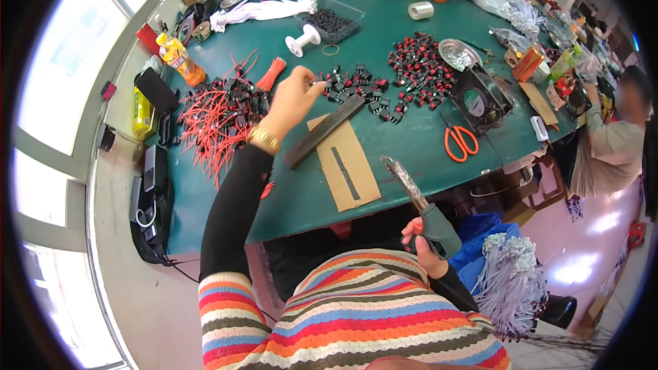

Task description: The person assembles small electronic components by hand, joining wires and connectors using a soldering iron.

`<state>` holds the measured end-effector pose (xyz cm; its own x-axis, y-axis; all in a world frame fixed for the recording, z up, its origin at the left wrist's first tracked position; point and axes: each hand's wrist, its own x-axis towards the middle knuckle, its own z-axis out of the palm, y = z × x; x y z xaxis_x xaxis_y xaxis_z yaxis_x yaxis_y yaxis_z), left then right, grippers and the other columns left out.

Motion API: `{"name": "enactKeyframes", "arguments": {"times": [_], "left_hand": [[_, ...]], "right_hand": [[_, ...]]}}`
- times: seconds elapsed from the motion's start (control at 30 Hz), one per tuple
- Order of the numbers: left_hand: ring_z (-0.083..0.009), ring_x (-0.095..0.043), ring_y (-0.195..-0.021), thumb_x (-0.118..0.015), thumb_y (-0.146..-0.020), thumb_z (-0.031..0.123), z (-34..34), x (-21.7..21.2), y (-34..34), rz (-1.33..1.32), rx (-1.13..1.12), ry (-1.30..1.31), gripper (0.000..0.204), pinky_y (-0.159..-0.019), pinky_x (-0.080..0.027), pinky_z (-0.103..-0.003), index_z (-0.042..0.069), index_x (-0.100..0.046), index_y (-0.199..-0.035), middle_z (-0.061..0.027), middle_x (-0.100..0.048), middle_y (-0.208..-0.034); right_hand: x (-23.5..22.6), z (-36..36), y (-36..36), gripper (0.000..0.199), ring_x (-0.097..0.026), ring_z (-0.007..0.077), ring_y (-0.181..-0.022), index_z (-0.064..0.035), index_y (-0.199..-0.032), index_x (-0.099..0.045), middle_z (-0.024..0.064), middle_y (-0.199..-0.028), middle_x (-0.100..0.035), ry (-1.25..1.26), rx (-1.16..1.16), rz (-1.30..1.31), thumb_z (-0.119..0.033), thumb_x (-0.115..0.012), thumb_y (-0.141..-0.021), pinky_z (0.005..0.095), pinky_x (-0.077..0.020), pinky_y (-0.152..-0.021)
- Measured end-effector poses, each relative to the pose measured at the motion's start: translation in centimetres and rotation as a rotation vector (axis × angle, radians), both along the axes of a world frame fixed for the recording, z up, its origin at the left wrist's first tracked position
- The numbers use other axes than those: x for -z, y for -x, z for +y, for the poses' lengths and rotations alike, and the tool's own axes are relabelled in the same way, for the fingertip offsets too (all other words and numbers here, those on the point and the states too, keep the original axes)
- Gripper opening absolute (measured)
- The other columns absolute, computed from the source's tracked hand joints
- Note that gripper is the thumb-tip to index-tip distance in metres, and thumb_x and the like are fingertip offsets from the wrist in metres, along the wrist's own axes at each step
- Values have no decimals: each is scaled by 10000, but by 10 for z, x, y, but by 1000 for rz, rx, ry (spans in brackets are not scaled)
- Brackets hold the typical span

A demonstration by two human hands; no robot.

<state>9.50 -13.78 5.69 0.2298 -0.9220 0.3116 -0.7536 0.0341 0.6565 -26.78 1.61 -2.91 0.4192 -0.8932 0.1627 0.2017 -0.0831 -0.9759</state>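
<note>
My left hand (293,101), with a gold watch on its wrist, reaches over the green table at the near-left edge of a group of small black-and-red rocker switches (363,88). Its fingers are pinched together; whatever lies between them is hidden. In my right hand (426,250) is a soldering gun (439,227) with a dark green handle. The metal barrel points up and left, its tip by the table's front edge. Between the hands, a dark metal bar (325,131) lies slantwise across a piece of cardboard (363,181) with a dark slot.
Switches with red wires (223,116) are heaped at left. A larger switch pile (419,68), a black fan (482,99) and orange-handled scissors (460,142) lie right. A white spool (303,40) and black-parts tray (336,20) stand farther back. Another person (613,137) sits at far right.
</note>
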Motion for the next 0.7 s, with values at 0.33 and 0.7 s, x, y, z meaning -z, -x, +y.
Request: {"name": "enactKeyframes", "arguments": {"times": [0.33, 0.7], "left_hand": [[-386, -603, -810, -639, -739, 141, -21, 18, -9, -260, 97, 103, 200, -731, -488, -435, -31, -632, -841, -226, -614, -818], [-273, -607, -740, -689, -766, 42, 130, 8, 82, 133, 226, -128, 192, -646, -490, -344, 13, -627, -945, -130, -597, -816]], "right_hand": [[25, 21, 19, 366, -540, 144, -715, -54, -1221, -440, 132, -962, -568, 12, 159, -43, -277, -523, -942, 300, -469, -660], [20, -8, 11, 371, -553, 155, -748, -60, -1225, -443, 129, -958, -573, -10, 88, -173, -274, -537, -936, 320, -473, -679]]}}
